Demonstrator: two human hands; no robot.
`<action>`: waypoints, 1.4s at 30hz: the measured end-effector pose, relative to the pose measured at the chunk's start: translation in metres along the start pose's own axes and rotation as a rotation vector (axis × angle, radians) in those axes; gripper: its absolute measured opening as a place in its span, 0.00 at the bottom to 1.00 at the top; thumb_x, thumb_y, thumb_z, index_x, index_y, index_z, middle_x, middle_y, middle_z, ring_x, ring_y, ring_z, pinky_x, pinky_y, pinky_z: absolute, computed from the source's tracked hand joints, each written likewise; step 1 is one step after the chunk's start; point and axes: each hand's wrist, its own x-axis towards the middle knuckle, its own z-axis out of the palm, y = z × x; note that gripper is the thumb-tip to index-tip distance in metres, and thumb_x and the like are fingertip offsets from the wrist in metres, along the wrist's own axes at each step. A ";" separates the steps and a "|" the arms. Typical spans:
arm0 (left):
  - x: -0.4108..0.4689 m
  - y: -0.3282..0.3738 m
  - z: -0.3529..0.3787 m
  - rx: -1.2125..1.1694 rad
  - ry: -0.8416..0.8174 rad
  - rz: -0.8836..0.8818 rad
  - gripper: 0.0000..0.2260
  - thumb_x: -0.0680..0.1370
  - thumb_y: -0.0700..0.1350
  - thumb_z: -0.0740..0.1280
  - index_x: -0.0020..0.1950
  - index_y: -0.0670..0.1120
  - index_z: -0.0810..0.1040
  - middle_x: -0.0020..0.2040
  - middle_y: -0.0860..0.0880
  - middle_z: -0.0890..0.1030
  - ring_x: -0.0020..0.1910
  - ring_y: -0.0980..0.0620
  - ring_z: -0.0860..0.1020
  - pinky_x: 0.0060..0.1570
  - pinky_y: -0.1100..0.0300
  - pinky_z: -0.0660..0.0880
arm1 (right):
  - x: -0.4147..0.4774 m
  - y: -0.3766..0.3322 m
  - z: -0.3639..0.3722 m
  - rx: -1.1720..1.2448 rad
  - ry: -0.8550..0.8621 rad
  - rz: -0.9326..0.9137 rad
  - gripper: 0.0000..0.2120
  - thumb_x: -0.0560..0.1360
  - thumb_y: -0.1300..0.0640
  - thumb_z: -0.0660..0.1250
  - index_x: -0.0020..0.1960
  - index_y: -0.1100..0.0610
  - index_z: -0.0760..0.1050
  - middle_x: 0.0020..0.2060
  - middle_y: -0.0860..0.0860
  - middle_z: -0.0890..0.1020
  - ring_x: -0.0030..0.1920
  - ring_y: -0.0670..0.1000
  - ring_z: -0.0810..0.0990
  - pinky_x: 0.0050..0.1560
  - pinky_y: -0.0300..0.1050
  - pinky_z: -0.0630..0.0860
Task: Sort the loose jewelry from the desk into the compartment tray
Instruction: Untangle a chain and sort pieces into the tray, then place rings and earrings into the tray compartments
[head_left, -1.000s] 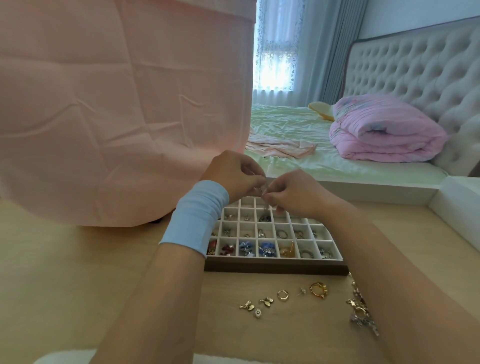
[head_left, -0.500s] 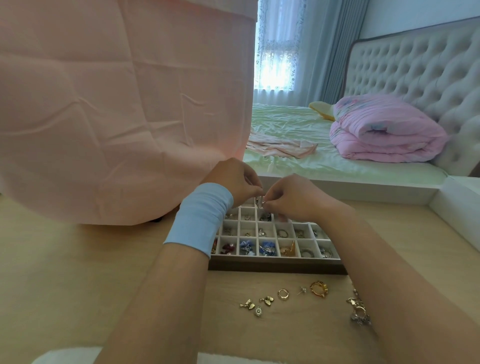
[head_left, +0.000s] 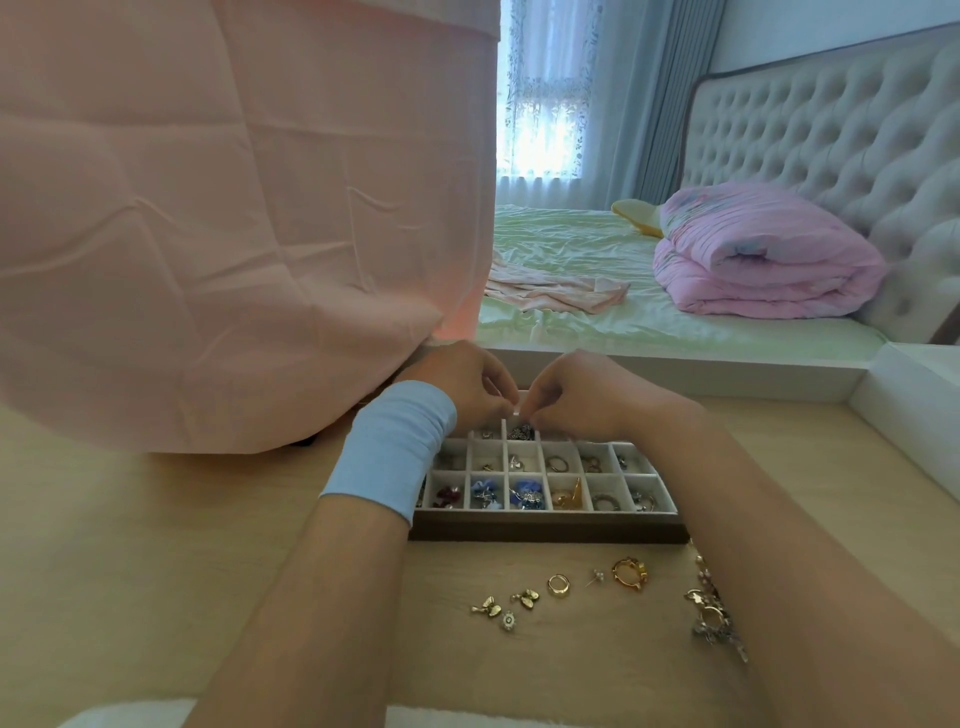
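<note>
The compartment tray, dark-framed with pale square cells holding rings and blue and red pieces, sits on the counter. Loose jewelry, mostly gold, lies just before its near edge. Over the far cells the left grip and right grip meet, fingers curled, pinching a tiny piece too small to identify. The forearms hide the tray's leftmost cells and part of the jewelry.

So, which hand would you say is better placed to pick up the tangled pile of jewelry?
Probably the right hand: the tangled pile lies beside its forearm; the left hand would have to cross. Both pinch a small piece.
</note>
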 end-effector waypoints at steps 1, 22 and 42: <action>-0.001 0.001 -0.001 0.034 -0.021 -0.001 0.04 0.74 0.49 0.73 0.48 0.56 0.85 0.49 0.57 0.83 0.48 0.58 0.80 0.56 0.56 0.78 | 0.001 -0.001 0.002 -0.018 0.003 -0.004 0.05 0.77 0.55 0.72 0.49 0.48 0.87 0.46 0.44 0.84 0.47 0.46 0.82 0.50 0.42 0.79; -0.055 0.010 0.019 0.409 -0.279 -0.029 0.49 0.65 0.71 0.70 0.79 0.59 0.52 0.80 0.54 0.51 0.78 0.47 0.51 0.74 0.42 0.55 | -0.078 0.022 -0.018 -0.052 -0.214 -0.038 0.34 0.69 0.35 0.74 0.73 0.38 0.70 0.75 0.43 0.65 0.73 0.49 0.67 0.69 0.50 0.67; -0.049 0.062 0.065 0.297 -0.184 0.105 0.39 0.68 0.70 0.68 0.76 0.62 0.61 0.78 0.57 0.58 0.77 0.50 0.57 0.73 0.44 0.60 | -0.134 0.085 -0.047 0.032 0.064 -0.004 0.14 0.76 0.50 0.70 0.61 0.41 0.76 0.65 0.43 0.73 0.63 0.46 0.73 0.59 0.44 0.70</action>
